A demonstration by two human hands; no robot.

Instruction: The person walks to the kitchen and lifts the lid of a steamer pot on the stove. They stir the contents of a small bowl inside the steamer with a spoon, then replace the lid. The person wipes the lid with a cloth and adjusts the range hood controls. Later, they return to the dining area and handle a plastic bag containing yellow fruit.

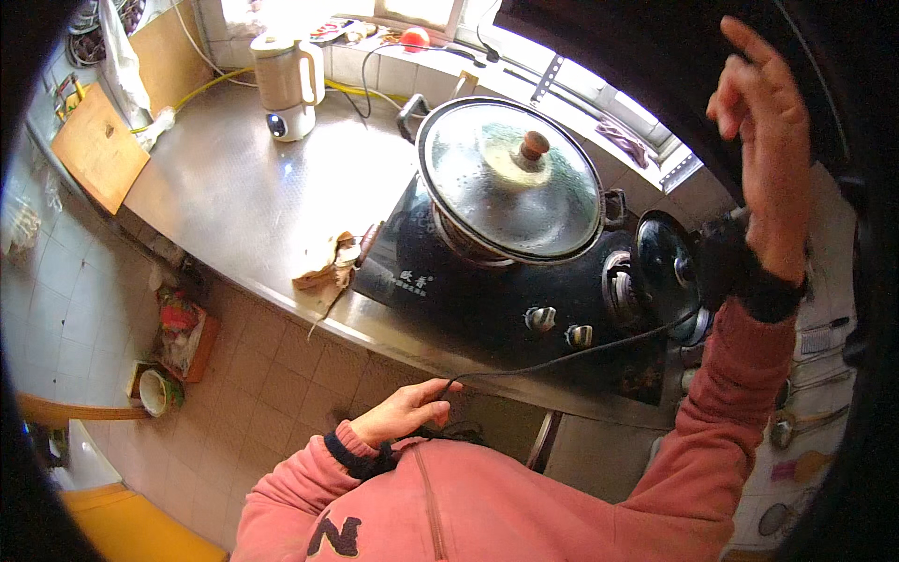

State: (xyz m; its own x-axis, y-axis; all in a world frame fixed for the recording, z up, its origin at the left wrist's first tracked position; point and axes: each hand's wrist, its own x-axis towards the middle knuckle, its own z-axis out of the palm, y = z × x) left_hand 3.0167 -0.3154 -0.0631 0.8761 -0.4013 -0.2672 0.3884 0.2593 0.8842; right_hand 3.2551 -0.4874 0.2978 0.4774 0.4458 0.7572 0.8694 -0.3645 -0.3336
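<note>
My left hand is low in front of my body, its thumb and fingers around a thin black cable. The cable runs right across the front of the black glass gas stove towards my right wrist. Raised at the upper right, my right hand has its index finger stretched out and the others bent, with no object visible in it. A large wok with a glass lid and brown knob sits on the left burner. To its right a smaller dark lid leans beside the right burner.
A soy milk maker or blender stands on the steel counter. A crumpled cloth lies left of the stove. A wooden board is at the counter's left edge. Utensils hang at the right. A red ball-like object sits on the windowsill.
</note>
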